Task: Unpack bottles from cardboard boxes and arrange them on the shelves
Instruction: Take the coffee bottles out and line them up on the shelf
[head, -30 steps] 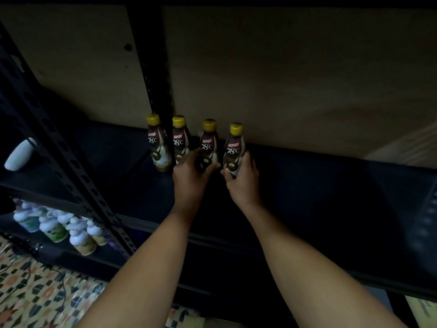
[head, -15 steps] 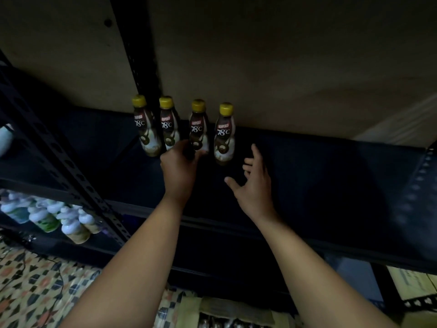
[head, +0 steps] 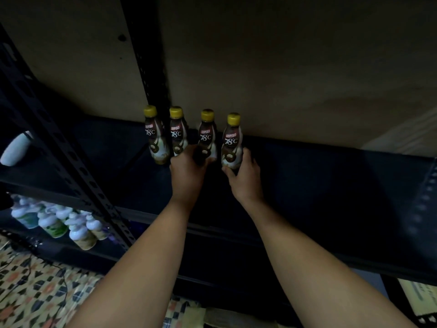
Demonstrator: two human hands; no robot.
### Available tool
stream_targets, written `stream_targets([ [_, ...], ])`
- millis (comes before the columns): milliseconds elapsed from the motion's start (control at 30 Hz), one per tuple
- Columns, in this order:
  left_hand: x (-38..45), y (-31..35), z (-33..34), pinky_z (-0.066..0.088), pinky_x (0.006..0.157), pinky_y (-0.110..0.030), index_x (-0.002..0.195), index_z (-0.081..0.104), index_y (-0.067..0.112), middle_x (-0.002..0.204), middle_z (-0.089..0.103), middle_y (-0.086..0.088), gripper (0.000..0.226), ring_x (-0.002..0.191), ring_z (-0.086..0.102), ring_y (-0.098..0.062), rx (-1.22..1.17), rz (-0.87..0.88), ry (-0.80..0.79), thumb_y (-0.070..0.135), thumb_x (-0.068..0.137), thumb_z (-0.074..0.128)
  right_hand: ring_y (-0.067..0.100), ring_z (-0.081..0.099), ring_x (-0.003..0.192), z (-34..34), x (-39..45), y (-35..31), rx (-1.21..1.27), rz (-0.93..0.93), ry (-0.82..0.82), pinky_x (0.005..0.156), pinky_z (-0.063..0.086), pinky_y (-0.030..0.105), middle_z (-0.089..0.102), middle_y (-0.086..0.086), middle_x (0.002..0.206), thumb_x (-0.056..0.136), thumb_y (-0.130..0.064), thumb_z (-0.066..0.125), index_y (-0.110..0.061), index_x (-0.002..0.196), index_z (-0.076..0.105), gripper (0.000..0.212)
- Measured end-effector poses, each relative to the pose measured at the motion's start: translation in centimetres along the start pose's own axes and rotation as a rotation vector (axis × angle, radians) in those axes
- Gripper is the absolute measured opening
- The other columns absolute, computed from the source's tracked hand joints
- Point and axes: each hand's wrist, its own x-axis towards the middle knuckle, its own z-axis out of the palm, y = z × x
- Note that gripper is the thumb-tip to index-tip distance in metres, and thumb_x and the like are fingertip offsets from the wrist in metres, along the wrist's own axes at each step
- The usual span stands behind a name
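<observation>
Your left hand (head: 186,171) gripped the base of the third brown plastic yellow-capped coffee bottle (head: 207,136), and your right hand (head: 244,176) curled round the fourth one (head: 232,140); both bottles stood upright in a row of four at the back of the dark metal shelf (head: 319,176)

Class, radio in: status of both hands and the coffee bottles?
Left hand grips third bottle. Right hand grips fourth bottle. Four upright on shelf. Nothing in the way.

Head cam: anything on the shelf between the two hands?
No object. Between the left hand on the third bottle and the right hand on the fourth bottle, the head view shows only dark bare shelf.
</observation>
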Motion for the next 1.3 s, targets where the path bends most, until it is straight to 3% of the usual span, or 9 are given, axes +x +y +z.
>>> stream_targets([
  [367, -0.8, -0.5, 0.1, 0.056, 0.09, -0.03, 0.114, 0.072, 0.02, 0.11, 0.074, 0.003, 0.034, 0.106, 0.068, -0.011, -0.038, 0.02, 0.023, 0.029, 0.084, 0.082, 0.026, 0.052, 0.127, 0.1, -0.1, 0.2, -0.008, 0.03, -0.006, 0.091, 0.037, 0.023, 0.054, 0.011, 0.137, 0.087, -0.018, 0.078, -0.011, 0.143, 0.044, 0.065],
  [467, -1.0, -0.8, 0.1, 0.059, 0.089, -0.038, 0.114, 0.071, 0.02, 0.11, 0.074, 0.004, 0.034, 0.106, 0.069, -0.012, -0.046, 0.011, 0.016, 0.034, 0.085, 0.081, 0.027, 0.046, 0.135, -0.4, -0.3, 0.1, -0.004, 0.031, -0.036, 0.1, 0.034, 0.024, 0.049, 0.012, 0.145, 0.084, -0.021, 0.082, -0.012, 0.15, 0.037, 0.081],
  [567, -2.7, -0.4, -0.9, 0.058, 0.087, -0.024, 0.11, 0.072, 0.015, 0.105, 0.075, 0.005, 0.028, 0.1, 0.072, -0.01, -0.09, -0.017, 0.045, 0.029, 0.087, 0.08, 0.023, 0.045, 0.135, -2.0, -2.4, -0.1, 0.016, 0.056, -0.079, 0.11, 0.039, 0.031, 0.042, 0.011, 0.151, 0.085, -0.021, 0.081, -0.019, 0.158, 0.025, 0.092],
  [633, -5.2, 0.7, -2.1, 0.054, 0.081, -0.014, 0.105, 0.071, 0.014, 0.095, 0.075, 0.008, 0.02, 0.091, 0.073, -0.006, -0.147, -0.026, 0.104, 0.025, 0.09, 0.078, 0.009, 0.054, 0.116, -3.9, -5.5, 0.1, 0.023, 0.054, -0.087, 0.096, 0.047, 0.021, 0.048, 0.004, 0.142, 0.088, -0.022, 0.078, -0.024, 0.157, 0.026, 0.087],
  [800, -16.3, 1.2, -3.1, 0.052, 0.069, -0.031, 0.101, 0.065, 0.016, 0.086, 0.065, -0.004, 0.009, 0.074, 0.065, -0.021, -0.277, 0.117, 0.179, 0.021, 0.098, 0.072, 0.002, 0.053, 0.084, -8.2, -17.7, 2.9, 0.002, -0.263, 0.023, 0.08, 0.04, 0.008, 0.057, -0.002, 0.097, 0.093, -0.01, 0.072, -0.009, 0.128, 0.061, 0.036],
  [867, -21.3, -1.1, -2.1, 0.05, 0.066, -0.032, 0.103, 0.062, 0.016, 0.088, 0.059, -0.006, 0.009, 0.072, 0.061, -0.023, -0.274, 0.137, 0.091, 0.013, 0.098, 0.069, -0.004, 0.051, 0.088, -7.9, -22.2, 6.6, -0.031, -0.31, -0.043, 0.083, 0.038, 0.008, 0.054, -0.003, 0.097, 0.094, -0.005, 0.069, -0.003, 0.117, 0.066, 0.024],
  [1000, -30.7, -10.7, 3.0, 0.047, 0.069, -0.03, 0.107, 0.06, 0.024, 0.087, 0.055, -0.002, 0.01, 0.074, 0.054, -0.018, -0.151, -0.079, -0.087, 0.017, 0.101, 0.065, -0.007, 0.049, 0.095, -4.2, -29.0, 18.8, -0.157, -0.103, -0.225, 0.086, 0.039, 0.01, 0.048, -0.009, 0.102, 0.098, -0.011, 0.064, -0.011, 0.12, 0.062, 0.021],
  [1100, -38.0, -21.3, 8.3, 0.052, 0.074, -0.038, 0.111, 0.057, 0.023, 0.094, 0.056, -0.001, 0.012, 0.082, 0.057, -0.02, -0.014, -0.3, -0.294, 0.02, 0.101, 0.062, 0.01, 0.056, 0.096, 0.7, -33.8, 29.6, -0.291, -0.018, -0.301, 0.081, 0.046, 0.024, 0.053, -0.004, 0.103, 0.096, -0.012, 0.066, -0.013, 0.118, 0.062, 0.022],
  [1300, -50.5, -39.1, 17.2, 0.052, 0.092, -0.046, 0.136, 0.053, 0.015, 0.137, 0.051, -0.017, 0.051, 0.118, 0.054, -0.04, 0.38, -0.675, -0.709, 0.003, 0.087, 0.066, 0.03, 0.048, 0.108, 11.9, -41.8, 47.1, -0.741, -0.007, -0.479, 0.082, 0.051, 0.045, 0.058, 0.01, 0.116, 0.078, -0.027, 0.084, -0.017, 0.118, 0.063, 0.046],
])
